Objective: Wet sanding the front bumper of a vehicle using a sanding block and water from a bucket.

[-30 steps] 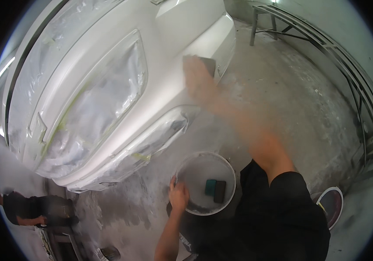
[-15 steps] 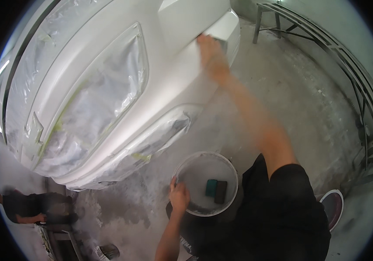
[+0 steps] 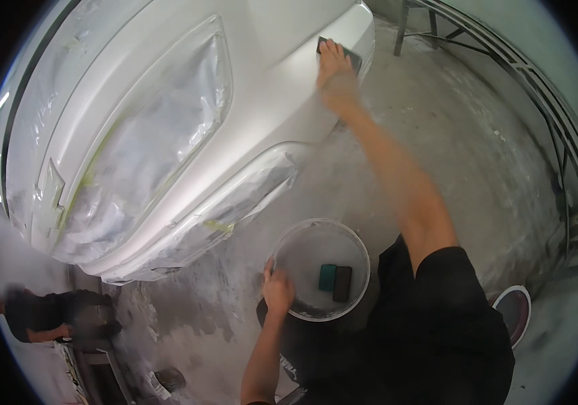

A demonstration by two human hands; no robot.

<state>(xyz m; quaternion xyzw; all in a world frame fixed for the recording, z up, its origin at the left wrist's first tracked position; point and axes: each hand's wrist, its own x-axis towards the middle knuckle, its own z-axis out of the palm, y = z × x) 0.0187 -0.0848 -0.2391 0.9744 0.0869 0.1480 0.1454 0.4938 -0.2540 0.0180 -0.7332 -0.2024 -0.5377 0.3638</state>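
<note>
A white car bumper (image 3: 262, 101) fills the upper left, with plastic film (image 3: 157, 128) taped over its openings. At its right end, my right hand (image 3: 336, 71) presses a dark sanding block (image 3: 355, 61) flat against the painted surface; the fingers lie over the block and hide part of it. Lower down, my left hand (image 3: 278, 291) grips the left rim of a round bucket (image 3: 300, 229), one finger outside the edge. In the bucket's greyish contents, a green block (image 3: 327, 277) and a dark block (image 3: 343, 283) lie side by side.
A long metal stand (image 3: 525, 74) curves along the right wall. Behind my right side is a second bucket (image 3: 524, 317) with a dark red inside. Another person (image 3: 53, 314) in dark clothes is at lower left, near a metal frame (image 3: 103, 371) and a small container (image 3: 169, 379).
My right hand has shifted slightly right and down along the bumper, and the dark block under it shows more. My left hand stays at the bucket rim. The view has tilted a little.
</note>
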